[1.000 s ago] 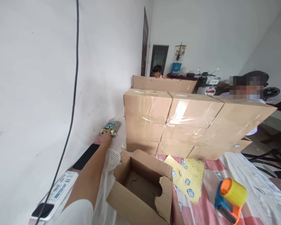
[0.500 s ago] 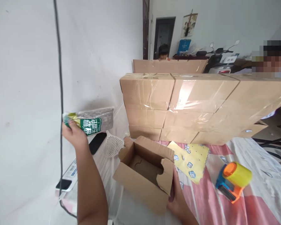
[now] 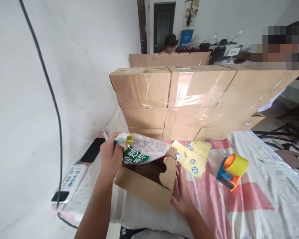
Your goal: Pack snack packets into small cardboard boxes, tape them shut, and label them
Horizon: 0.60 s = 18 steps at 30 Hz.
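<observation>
My left hand (image 3: pixel 110 156) grips one end of a clear food packet (image 3: pixel 139 150) with a green and white label, holding it level over the open small cardboard box (image 3: pixel 144 186). My right hand (image 3: pixel 182 192) rests flat on the cloth against the box's right side, below its raised flap. The box stands open at the near edge of the table, and the packet hides part of its inside.
A wall of taped cartons (image 3: pixel 189 99) stands behind the box. A yellow sticker sheet (image 3: pixel 193 156) and an orange-blue tape dispenser (image 3: pixel 231 171) lie to the right. A black phone (image 3: pixel 92 150), a power strip (image 3: pixel 69 182) and a hanging cable (image 3: pixel 52 99) are left. Two other people sit beyond the cartons.
My left hand has brought the packet from near the wall rightward and down over the open box. My right hand stays at the box's right side.
</observation>
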Each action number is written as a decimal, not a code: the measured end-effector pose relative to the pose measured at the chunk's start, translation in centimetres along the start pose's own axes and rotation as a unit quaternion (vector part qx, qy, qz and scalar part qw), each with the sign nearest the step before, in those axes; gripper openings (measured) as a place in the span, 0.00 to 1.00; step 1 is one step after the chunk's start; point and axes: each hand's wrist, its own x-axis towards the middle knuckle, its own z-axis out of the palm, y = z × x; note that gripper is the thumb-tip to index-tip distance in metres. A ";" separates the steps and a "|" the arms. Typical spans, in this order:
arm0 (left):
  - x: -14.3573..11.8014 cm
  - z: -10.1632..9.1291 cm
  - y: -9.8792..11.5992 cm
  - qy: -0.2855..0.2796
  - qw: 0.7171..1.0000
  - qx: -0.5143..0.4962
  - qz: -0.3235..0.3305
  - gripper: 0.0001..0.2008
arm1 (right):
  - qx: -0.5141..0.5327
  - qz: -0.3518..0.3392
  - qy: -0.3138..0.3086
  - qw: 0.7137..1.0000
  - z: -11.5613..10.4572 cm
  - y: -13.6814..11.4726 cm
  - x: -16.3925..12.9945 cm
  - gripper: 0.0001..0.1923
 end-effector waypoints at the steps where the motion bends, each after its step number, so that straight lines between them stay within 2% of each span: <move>1: -0.2 0.0 0.2 -0.021 1.000 0.008 0.013 0.08 | -0.002 -0.027 0.006 1.000 -0.9 -0.7 0.7 0.46; 3: -0.4 0.3 0.2 -0.043 0.999 0.020 0.023 0.10 | -0.020 -0.094 -0.034 0.995 -2.7 -2.5 2.6 0.40; 5: -0.7 0.7 0.0 -0.043 0.999 0.021 0.008 0.10 | -0.066 -0.139 -0.157 0.975 -4.1 -4.3 4.9 0.35; 6: -0.8 1.0 -0.2 -0.039 0.999 0.019 -0.005 0.09 | -0.084 -0.152 -0.197 0.965 -4.4 -5.0 5.9 0.33; 7: -1.0 1.3 -0.3 -0.034 0.999 0.016 -0.018 0.08 | -0.090 -0.166 -0.219 0.957 -4.4 -5.5 6.6 0.31; 8: -1.2 1.6 -0.5 -0.029 0.999 0.014 -0.028 0.08 | -0.082 -0.179 -0.215 0.957 -4.2 -5.7 7.0 0.27; 9: -1.4 1.7 -0.6 -0.027 0.999 0.014 -0.034 0.07 | -0.059 -0.193 -0.184 0.962 -3.8 -5.7 7.2 0.24; 11: -1.7 1.8 -0.8 -0.027 0.999 0.018 -0.042 0.07 | 0.010 -0.206 -0.068 0.976 -2.7 -5.1 6.7 0.23; 14: -2.1 1.6 -1.1 -0.014 0.998 0.009 -0.066 0.09 | 0.077 -0.156 0.109 0.979 -1.6 -3.9 5.2 0.21; 16: -2.3 1.8 -1.2 0.017 0.995 -0.019 -0.093 0.12 | 0.081 -0.121 0.154 0.977 -1.3 -3.3 4.5 0.17; 18: -2.6 2.4 -1.4 0.057 0.990 -0.058 -0.119 0.14 | 0.084 -0.104 0.163 0.977 -1.2 -2.9 4.1 0.14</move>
